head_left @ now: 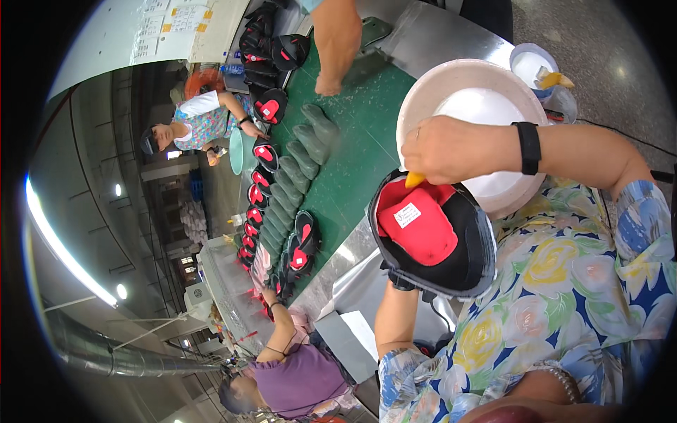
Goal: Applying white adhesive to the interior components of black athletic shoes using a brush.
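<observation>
Black shoe upper with red lining (427, 236), one: is hanging right of the frame's centre, directly below the right hand (441, 149), long axis slanting from upper left to lower right; right hand is gripping one yellow tool (415, 180) at the upper's top edge, lying nearer its lining; left hand is hiding behind it, grip impossible to tell; pale basin (415, 106), one, is standing upper right; grey-green forms (290, 174), roughly ten, are overlapping on the table (367, 151).

Short-sleeved blue blouse (564, 310) with large yellow and pink flowers, a black wristband (528, 148), a pale beaded necklace (565, 383)
</observation>
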Demonstrator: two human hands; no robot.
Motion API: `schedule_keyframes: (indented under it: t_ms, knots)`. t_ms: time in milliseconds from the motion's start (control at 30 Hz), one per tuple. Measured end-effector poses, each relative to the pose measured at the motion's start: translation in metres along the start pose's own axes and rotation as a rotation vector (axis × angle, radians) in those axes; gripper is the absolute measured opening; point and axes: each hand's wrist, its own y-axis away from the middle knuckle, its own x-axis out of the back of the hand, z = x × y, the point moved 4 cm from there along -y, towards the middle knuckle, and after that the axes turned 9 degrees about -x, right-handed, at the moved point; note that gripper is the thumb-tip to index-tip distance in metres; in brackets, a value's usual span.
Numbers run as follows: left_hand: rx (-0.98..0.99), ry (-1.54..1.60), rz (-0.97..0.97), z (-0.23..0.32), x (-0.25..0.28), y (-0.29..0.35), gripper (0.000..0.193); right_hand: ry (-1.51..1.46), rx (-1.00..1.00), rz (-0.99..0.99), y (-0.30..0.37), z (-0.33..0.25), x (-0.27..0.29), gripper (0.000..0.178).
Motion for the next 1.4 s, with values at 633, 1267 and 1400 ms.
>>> schedule_keyframes:
  t_ms: [633, 1267, 1400]
  knots:
    - [-0.014, 0.020, 0.041, -0.008, 0.001, 0.007, 0.052, -0.393, 0.124, 0.091, -0.006, -0.007, 0.029, 0.009]
    - [-0.035, 0.007, -0.086, 0.044, -0.013, -0.016, 0.060, -0.653, -0.217, 0.081, -0.002, 0.010, 0.046, 0.013]
    - [-0.024, 0.016, -0.119, 0.046, -0.014, -0.023, 0.062, -0.597, 0.040, 0.217, -0.013, 0.000, 0.046, 0.013]
